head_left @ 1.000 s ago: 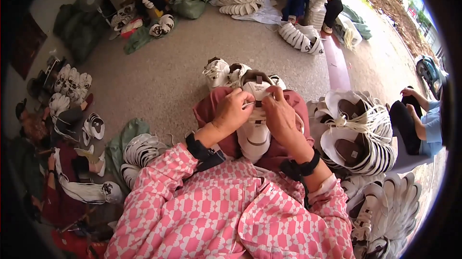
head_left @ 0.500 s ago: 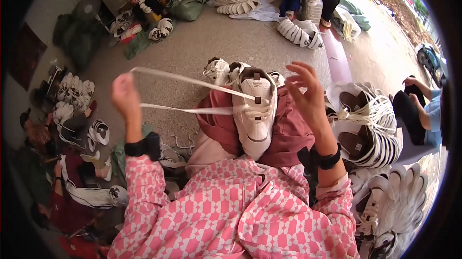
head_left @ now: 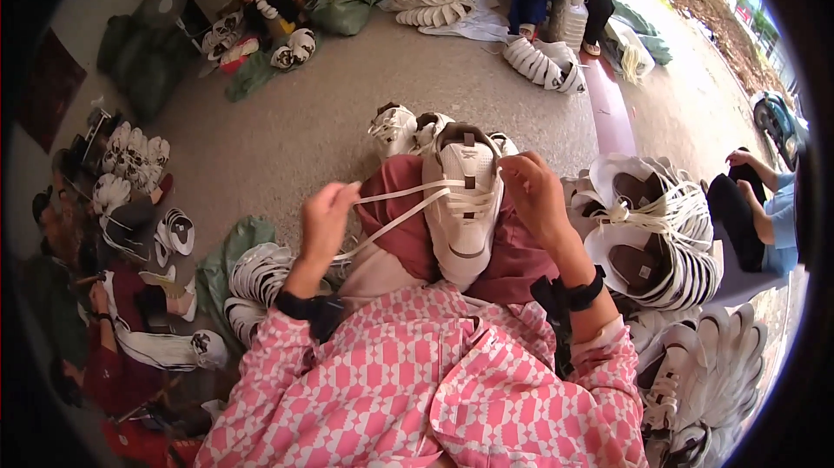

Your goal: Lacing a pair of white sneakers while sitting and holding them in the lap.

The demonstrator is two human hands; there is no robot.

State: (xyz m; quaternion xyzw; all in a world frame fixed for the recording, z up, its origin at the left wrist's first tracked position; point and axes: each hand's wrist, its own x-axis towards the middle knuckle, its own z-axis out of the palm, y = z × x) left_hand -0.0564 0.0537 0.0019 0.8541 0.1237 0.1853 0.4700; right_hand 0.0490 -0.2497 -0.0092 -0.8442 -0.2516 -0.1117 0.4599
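A white sneaker [head_left: 460,242] with a brown lining rests on my lap, its toe pointing towards me. Flat white lace crosses its lower eyelets, and two loose strands run out to the left. My left hand [head_left: 326,220] pinches the shoelace [head_left: 395,193] left of the sneaker; one strand hangs slack below the fingers. Close against the sneaker's right edge, near the upper eyelets, is my right hand [head_left: 537,199]. Its fingers are bent and brought together at the tips; what lies between them is hidden.
More white sneakers [head_left: 395,127] stand just beyond my knees. Bundles of shoe uppers [head_left: 643,268] are piled at my right, and others [head_left: 261,272] lie at my left beside a green sack [head_left: 217,272]. Several people sit around with shoes and sacks.
My left hand has come in from the far left towards the sneaker, and the stretched lace has gone slack. My right hand has moved down to the sneaker's edge, its spread fingers closing.
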